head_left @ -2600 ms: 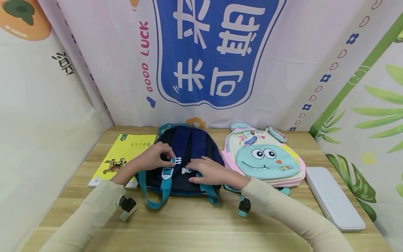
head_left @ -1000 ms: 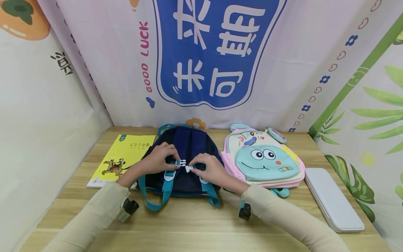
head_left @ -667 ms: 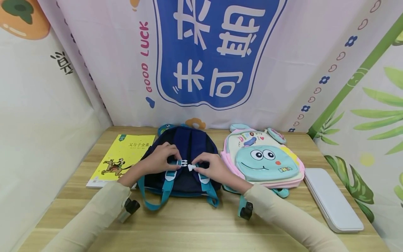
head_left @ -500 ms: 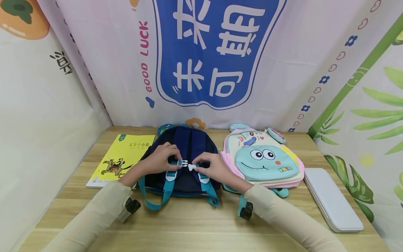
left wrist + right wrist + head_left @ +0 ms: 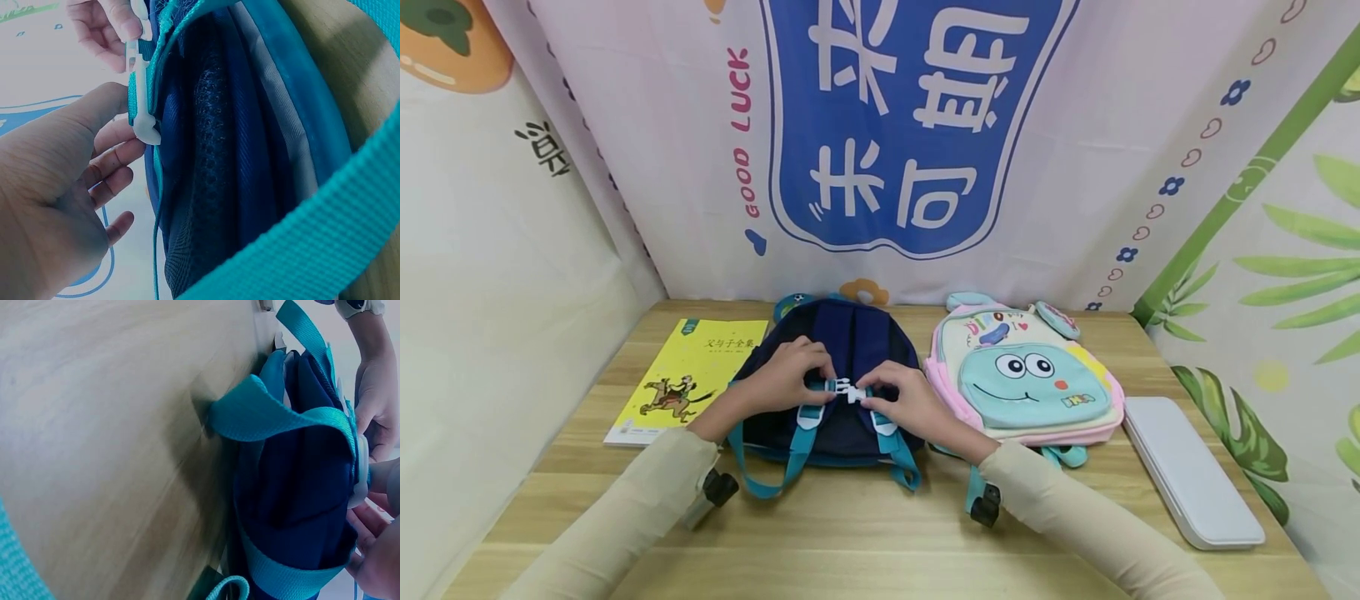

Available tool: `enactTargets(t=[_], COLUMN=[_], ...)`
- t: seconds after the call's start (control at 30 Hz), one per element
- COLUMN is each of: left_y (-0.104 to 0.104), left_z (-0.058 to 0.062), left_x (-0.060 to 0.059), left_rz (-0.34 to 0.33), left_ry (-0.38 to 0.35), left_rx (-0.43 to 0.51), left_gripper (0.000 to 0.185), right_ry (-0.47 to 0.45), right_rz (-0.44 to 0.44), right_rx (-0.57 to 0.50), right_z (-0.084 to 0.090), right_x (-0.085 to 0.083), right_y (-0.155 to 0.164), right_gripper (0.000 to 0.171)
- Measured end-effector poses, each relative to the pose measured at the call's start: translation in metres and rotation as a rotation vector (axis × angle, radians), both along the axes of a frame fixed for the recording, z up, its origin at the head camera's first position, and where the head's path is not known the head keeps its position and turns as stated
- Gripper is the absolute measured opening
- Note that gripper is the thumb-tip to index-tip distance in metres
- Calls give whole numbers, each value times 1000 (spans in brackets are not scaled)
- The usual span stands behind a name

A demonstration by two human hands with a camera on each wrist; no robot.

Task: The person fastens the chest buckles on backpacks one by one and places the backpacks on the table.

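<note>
A navy backpack [image 5: 850, 333] lies straps-up on the wooden table [image 5: 865, 542], its teal straps [image 5: 790, 467] trailing toward me. My left hand [image 5: 801, 382] pinches the teal-and-white half of the chest buckle [image 5: 844, 389]. My right hand [image 5: 887, 393] pinches the white half, and the two halves meet end to end between my fingertips. The left wrist view shows the white buckle [image 5: 139, 94] held by my left hand [image 5: 106, 156] against the mesh back of the navy backpack [image 5: 237, 156]. In the right wrist view, the teal strap [image 5: 262, 415] arches over the navy backpack [image 5: 300, 487].
A yellow book [image 5: 688, 379] lies left of the navy bag. A pastel backpack with a cartoon face [image 5: 1030, 383] lies to its right, touching it. A flat white case [image 5: 1195, 471] sits near the right edge. Printed cloth walls close in the back and sides.
My right hand rose from lying on the bag, took the white buckle half and brought it left. The gap to the half in my left hand has closed.
</note>
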State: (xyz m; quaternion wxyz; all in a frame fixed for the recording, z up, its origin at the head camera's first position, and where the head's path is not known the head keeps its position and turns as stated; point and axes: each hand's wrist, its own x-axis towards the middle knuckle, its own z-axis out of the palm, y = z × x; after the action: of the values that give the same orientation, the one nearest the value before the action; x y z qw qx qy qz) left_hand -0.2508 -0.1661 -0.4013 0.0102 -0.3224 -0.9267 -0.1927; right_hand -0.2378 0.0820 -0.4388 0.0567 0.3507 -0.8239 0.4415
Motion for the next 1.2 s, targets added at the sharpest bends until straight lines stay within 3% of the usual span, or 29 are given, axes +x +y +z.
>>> enactTargets(t=[0.7, 1.2], left_y=[2, 3], left_z=[0, 2], left_x=[-1, 1], left_rz=[-2, -40], left_ry=[-1, 0], left_rx=[4, -9], left_gripper=[17, 15], right_ry=[31, 41], right_rz=[-18, -23], right_rx=[5, 37], right_z=[0, 1], right_x=[-1, -1], right_y=[-2, -2], right_gripper=[23, 22])
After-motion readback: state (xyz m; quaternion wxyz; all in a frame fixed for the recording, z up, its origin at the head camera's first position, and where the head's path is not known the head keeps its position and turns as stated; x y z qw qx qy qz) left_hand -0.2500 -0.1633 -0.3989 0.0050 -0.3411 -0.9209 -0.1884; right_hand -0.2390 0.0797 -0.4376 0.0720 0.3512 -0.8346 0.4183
